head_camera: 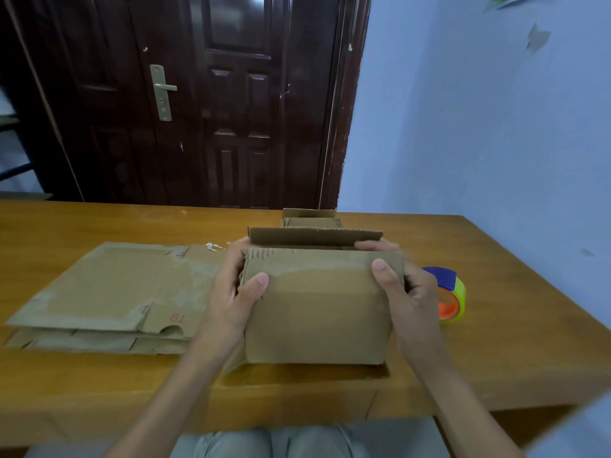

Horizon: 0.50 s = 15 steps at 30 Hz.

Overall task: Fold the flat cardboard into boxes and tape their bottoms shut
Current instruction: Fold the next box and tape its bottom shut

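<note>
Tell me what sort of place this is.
Probably a plain room at home used for packing: a wooden table against a blue wall, a dark panelled door behind, flat cardboard stacked.

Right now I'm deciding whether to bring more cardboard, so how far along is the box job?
One box already stands at the table's far side. Left hand and right hand grip a second box, its flaps untaped. The tape roll lies idle beside it. A stack of flat cardboard still waits.

Left hand (231, 292), right hand (406, 289): curled, gripping.
</note>
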Available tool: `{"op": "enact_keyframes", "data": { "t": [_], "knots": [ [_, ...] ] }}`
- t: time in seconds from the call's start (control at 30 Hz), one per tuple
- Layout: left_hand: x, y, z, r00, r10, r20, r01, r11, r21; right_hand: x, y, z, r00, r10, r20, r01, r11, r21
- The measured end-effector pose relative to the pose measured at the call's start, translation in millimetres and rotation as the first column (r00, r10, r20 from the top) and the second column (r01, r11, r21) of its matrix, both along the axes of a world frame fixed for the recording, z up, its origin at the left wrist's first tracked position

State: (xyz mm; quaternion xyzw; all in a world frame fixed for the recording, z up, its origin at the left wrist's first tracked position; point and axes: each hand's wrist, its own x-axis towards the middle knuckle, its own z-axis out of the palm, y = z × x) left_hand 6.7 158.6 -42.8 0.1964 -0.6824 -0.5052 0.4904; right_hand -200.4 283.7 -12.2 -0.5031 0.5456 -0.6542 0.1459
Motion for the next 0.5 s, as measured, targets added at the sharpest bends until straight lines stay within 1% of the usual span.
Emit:
{"op": "enact_keyframes", "data": {
  "t": [0.07,0.17,0.23,0.3,0.4,0.47,0.5],
  "knots": [
    [-1.8,-2.0,-0.9,1.000,0.019,-0.017,-0.020,1.000,-0.017,2.3,-3.0,0.7,1.000,-0.012,0.019,0.012,1.000,-0.021],
    [-6.2,0.1,4.1,0.990,0.136,-0.046,-0.139,0.987,-0.081,2.5,-8.4,0.8,0.997,-0.069,0.025,0.071,0.992,-0.100],
    [-8.2,3.1,11.2,0.979,0.181,-0.089,-0.190,0.975,-0.113,2.3,-11.7,-0.4,0.996,-0.059,0.068,0.068,0.987,-0.143],
    [-8.4,3.3,16.5,0.977,0.194,-0.094,-0.206,0.968,-0.141,2.2,-13.4,-0.4,0.994,-0.032,0.100,0.048,0.985,-0.163],
    [-6.4,-1.4,19.8,0.978,0.195,-0.067,-0.206,0.950,-0.234,3.4,-13.1,6.2,0.989,0.033,0.145,-0.018,0.994,-0.104],
    [-7.2,-4.2,21.8,0.977,0.208,-0.054,-0.215,0.945,-0.247,4.7,-14.0,10.8,0.991,0.043,0.123,-0.037,0.998,-0.048],
    [-7.5,-4.3,23.2,0.975,0.214,-0.051,-0.220,0.944,-0.247,5.2,-14.6,12.1,0.994,0.026,0.103,-0.022,0.999,-0.044]
  ]
}}
